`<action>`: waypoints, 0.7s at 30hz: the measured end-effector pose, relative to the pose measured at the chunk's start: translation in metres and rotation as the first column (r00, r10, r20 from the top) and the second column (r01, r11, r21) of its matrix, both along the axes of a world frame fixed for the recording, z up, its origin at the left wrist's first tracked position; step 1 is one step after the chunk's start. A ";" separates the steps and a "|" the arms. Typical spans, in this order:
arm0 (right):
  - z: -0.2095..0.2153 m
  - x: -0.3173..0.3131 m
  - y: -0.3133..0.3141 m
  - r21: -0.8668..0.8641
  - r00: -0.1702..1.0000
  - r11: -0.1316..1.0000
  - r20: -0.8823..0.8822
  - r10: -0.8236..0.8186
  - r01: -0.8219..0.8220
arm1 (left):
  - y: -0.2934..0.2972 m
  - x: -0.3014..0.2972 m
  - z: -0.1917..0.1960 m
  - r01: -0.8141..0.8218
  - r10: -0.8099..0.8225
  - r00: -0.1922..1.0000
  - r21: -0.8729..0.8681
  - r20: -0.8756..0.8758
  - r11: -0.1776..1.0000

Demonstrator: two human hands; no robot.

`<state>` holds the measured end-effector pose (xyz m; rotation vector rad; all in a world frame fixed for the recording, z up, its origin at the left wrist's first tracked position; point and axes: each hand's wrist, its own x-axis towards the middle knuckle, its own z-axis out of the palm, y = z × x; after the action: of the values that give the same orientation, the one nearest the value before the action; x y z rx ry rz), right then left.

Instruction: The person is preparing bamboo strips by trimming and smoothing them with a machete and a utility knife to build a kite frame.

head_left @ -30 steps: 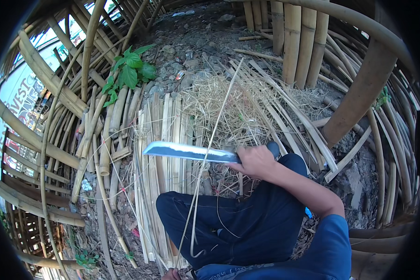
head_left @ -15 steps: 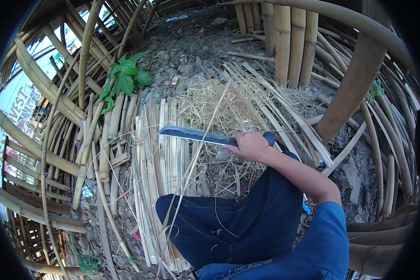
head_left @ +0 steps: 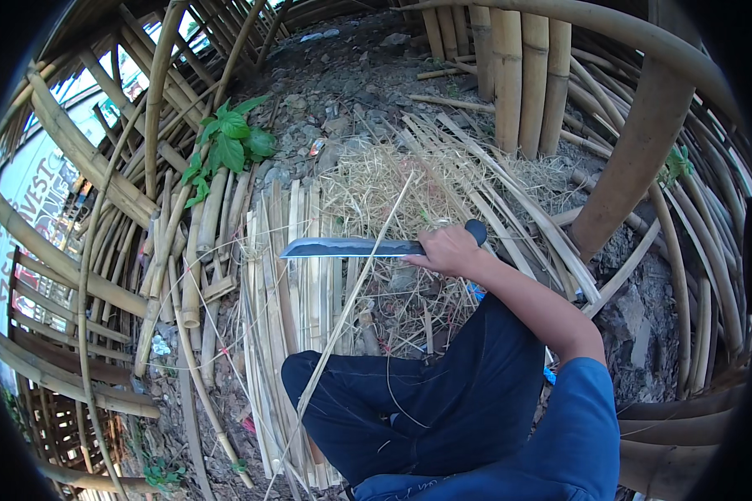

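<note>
Gripping the dark handle of a long machete (head_left: 351,247) in my closed right hand (head_left: 449,250), its blade lying flat and pointing leftward from my fingers, crossing the thin bamboo strip (head_left: 359,275) that slants above the split-bamboo pile (head_left: 292,284); left hand unseen.

Stony ground (head_left: 342,92): split bamboo strips (head_left: 301,275), straw shavings (head_left: 376,184).

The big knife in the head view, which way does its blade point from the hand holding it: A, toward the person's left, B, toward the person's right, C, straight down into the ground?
A: the right hand grips the handle, and the big knife runs level from it toward the person's left, crossing a thin bamboo strip.
</note>
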<state>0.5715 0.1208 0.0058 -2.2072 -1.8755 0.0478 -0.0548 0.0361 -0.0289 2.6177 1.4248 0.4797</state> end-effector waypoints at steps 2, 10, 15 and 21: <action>-0.001 0.004 0.002 -0.017 0.998 1.000 0.057 -0.001 0.002 | 0.002 -0.008 0.001 -0.015 0.015 1.000 -0.012 -0.006 1.000; 0.005 -0.058 -0.020 0.021 0.990 1.000 -0.141 -0.009 0.012 | 0.021 -0.034 0.002 -0.043 0.041 0.999 -0.080 -0.033 0.996; -0.005 -0.069 -0.024 0.145 0.994 0.989 -0.108 -0.020 0.036 | 0.027 -0.049 0.005 -0.056 0.049 0.997 -0.125 -0.055 0.991; -0.007 -0.122 -0.045 0.276 0.963 0.923 0.037 0.267 -0.267 | 0.042 -0.072 0.009 -0.075 0.063 0.995 -0.158 -0.077 0.985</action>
<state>0.4492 0.0755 -0.0008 -1.7576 -2.0292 -0.1582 -0.1265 0.0776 -0.0201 2.4884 1.5114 0.2682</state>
